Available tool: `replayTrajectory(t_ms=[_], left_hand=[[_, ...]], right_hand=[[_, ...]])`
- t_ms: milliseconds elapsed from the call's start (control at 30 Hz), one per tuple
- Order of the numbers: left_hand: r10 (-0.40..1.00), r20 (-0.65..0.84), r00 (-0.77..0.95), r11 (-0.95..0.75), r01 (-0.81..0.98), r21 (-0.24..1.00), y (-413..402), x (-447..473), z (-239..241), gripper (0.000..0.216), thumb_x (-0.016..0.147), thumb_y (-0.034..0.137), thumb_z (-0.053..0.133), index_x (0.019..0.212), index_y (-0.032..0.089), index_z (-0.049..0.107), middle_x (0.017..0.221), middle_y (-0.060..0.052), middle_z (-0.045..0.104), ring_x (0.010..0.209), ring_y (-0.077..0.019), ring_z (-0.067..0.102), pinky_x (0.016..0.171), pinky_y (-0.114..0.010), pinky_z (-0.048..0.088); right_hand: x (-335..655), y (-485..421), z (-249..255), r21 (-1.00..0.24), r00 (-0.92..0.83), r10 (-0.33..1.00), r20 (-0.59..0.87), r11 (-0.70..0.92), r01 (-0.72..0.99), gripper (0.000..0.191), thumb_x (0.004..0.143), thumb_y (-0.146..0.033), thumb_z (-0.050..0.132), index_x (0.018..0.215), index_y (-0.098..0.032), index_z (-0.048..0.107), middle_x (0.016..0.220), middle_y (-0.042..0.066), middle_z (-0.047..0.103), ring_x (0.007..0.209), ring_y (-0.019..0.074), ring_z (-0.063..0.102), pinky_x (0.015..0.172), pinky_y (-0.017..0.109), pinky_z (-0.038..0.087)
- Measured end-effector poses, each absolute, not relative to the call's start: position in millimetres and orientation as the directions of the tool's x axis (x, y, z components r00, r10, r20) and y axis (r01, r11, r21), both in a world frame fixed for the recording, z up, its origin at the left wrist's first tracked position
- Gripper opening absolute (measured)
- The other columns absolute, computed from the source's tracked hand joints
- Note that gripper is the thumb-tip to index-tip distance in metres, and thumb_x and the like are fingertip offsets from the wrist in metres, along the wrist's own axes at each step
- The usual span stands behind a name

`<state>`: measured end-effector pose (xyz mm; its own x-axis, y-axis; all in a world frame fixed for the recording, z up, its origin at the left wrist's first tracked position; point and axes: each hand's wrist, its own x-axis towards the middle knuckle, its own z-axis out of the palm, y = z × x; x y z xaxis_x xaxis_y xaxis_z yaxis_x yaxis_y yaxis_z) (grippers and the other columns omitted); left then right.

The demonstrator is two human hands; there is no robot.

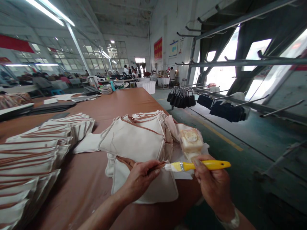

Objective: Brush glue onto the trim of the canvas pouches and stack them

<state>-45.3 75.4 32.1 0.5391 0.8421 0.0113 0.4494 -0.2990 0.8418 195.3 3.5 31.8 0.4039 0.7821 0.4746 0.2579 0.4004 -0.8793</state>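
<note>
The left hand (pixel 141 175) hides part of the brown strip (pixel 161 165), the right hand (pixel 213 185) part of the brush (pixel 216 164). The tub (pixel 191 140) is blurred; writing on the poster (pixel 173 48) is too small to read.

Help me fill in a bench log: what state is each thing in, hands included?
Left hand: pinching the brown strip
Brown strip: end at the bristles
Right hand: closed around the brush handle
Yellow brush: roughly level, bristles whitish
Container: stained; open or closed, cannot tell
Central pale pieces: piled, overlapping
Left-side pale pieces: fanned in overlapping layers
Black bags: hanging on the rack
Ceiling lights: lit
</note>
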Motion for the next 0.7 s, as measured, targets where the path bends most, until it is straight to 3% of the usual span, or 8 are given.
replayTrajectory(t_ms=[133,300,433,500,600,700], left_hand=[[0.824,-0.051,0.565,-0.172,0.334,0.927,72,-45,34,0.038,0.092,0.045,0.061,0.114,0.015,0.072,0.102,-0.005,0.075,0.095,-0.0210,0.065,0.082,-0.026,0.048],[0.804,-0.094,0.586,-0.079,0.263,0.961,68,-43,41,0.042,0.090,0.048,0.064,0.114,0.013,0.071,0.109,-0.008,0.075,0.100,-0.0222,0.065,0.086,-0.027,0.048],[0.798,-0.031,0.601,-0.194,0.305,0.932,65,-45,37,0.033,0.095,0.042,0.060,0.112,0.016,0.070,0.107,-0.006,0.076,0.098,-0.0207,0.067,0.082,-0.025,0.048],[0.795,0.121,0.594,-0.422,0.400,0.814,61,-48,35,0.023,0.098,0.037,0.058,0.106,0.019,0.072,0.095,-0.003,0.076,0.085,-0.0172,0.066,0.074,-0.025,0.044],[0.649,0.440,0.620,-0.760,0.506,0.408,52,-50,34,0.016,0.101,0.030,0.057,0.098,0.024,0.072,0.078,0.001,0.070,0.068,-0.0129,0.060,0.068,-0.028,0.036],[0.457,0.575,0.679,-0.852,0.519,0.066,44,-49,38,0.017,0.103,0.026,0.055,0.094,0.023,0.068,0.067,0.003,0.061,0.059,-0.0116,0.051,0.066,-0.031,0.030]], right_hand=[[194,8,39,-0.750,0.364,0.681,0.636,0.433,0.501,0.026,0.100,-0.039,0.061,0.087,-0.018,0.068,0.061,-0.001,0.057,0.047,0.0130,0.051,0.044,0.022,0.041],[196,-1,48,-0.689,0.332,0.641,0.693,0.452,0.567,0.017,0.103,-0.031,0.057,0.093,-0.019,0.066,0.068,-0.002,0.060,0.051,0.0119,0.055,0.048,0.020,0.044],[191,-2,46,-0.611,0.205,0.637,0.743,0.519,0.598,0.015,0.102,-0.026,0.056,0.091,-0.020,0.065,0.077,0.000,0.063,0.064,0.0137,0.062,0.061,0.021,0.050],[196,-1,44,-0.625,0.261,0.624,0.736,0.479,0.617,0.017,0.102,-0.028,0.057,0.091,-0.019,0.065,0.078,0.001,0.064,0.064,0.0144,0.061,0.060,0.022,0.048],[208,-5,44,-0.728,0.382,0.650,0.657,0.413,0.547,0.020,0.103,-0.034,0.058,0.094,-0.018,0.066,0.069,0.000,0.059,0.053,0.0143,0.055,0.050,0.024,0.043],[213,-14,53,-0.795,0.384,0.712,0.588,0.423,0.434,0.021,0.104,-0.036,0.057,0.096,-0.018,0.064,0.064,-0.002,0.054,0.049,0.0141,0.049,0.046,0.024,0.040]])
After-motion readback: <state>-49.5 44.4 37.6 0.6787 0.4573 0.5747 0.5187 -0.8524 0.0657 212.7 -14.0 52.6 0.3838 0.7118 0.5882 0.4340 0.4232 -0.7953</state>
